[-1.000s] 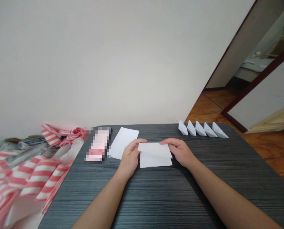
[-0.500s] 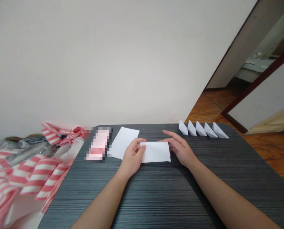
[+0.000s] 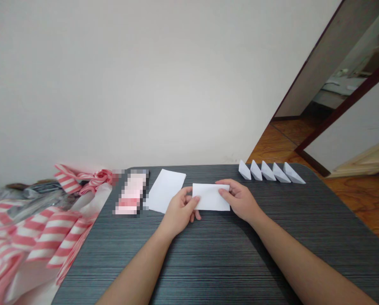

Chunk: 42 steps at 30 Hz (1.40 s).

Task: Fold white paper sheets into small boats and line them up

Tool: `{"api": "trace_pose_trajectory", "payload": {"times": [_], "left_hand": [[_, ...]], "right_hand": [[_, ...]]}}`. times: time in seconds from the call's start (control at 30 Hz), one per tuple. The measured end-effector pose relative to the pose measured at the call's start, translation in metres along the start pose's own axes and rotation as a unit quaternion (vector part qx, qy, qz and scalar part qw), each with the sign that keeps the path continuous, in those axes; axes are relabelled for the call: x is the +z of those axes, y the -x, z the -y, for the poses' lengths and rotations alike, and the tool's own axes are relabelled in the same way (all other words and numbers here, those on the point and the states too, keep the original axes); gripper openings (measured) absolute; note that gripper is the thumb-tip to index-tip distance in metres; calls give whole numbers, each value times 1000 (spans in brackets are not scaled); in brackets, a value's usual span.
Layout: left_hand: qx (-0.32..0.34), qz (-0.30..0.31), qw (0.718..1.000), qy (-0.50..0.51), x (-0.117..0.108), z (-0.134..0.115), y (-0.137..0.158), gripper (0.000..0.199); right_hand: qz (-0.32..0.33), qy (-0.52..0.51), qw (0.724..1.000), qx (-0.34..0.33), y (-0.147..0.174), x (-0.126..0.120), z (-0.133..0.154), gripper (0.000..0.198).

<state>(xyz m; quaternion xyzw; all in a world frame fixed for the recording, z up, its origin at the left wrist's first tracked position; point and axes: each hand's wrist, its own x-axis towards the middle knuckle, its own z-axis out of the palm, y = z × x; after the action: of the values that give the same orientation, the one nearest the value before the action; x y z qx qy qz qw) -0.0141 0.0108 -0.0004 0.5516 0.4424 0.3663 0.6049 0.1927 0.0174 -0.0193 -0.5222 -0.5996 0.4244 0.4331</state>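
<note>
1. Chg vs. 0.5 s ago: our R hand (image 3: 242, 201) had its index finger up off the folded white paper (image 3: 211, 198); now its thumb presses on the front near the top R corner. Paper's shifted slightly R.
2. Meaning, we'd judge: both ends are now under control, so the fold should sit steadier.
3. Fingers: R thumb & fingers pinch the paper's R end. Our L hand (image 3: 180, 212) pinches the L edge, thumb in front, fingertips showing below.
4. Paper's a plain, neat rectangle, long side across, approx. flat; layer count n/a from here.
5. Loc.: between our hands, over the mid. of the dark bench (image 3: 192, 262); can't tell if touching. Flat white paper (image 3: 166, 190) lies to its L; five folded paper shapes (image 3: 267, 171) stand far R.
</note>
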Motion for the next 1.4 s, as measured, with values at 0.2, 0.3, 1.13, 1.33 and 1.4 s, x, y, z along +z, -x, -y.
{"api": "trace_pose_trajectory", "payload": {"times": [0.2,0.3,1.13,1.33,1.4], "left_hand": [[-1,-8,1000,-25,-2,5,-1,28],[-2,-15,999,-29,-1,4,-1,27],[-5,-15,999,-37,-1,2,-1,23],[-6,-9,995,-103,1,2,2,24],[10,6,987,-159,2,1,4,25]], "right_hand": [[-2,-10,1000,-2,0,1,-2,31],[1,-17,1000,-2,1,1,-2,31],[5,-9,1000,-10,0,0,-2,30],[14,88,993,-76,-1,-8,12,24],[31,112,988,-100,-2,-10,18,24]]}}
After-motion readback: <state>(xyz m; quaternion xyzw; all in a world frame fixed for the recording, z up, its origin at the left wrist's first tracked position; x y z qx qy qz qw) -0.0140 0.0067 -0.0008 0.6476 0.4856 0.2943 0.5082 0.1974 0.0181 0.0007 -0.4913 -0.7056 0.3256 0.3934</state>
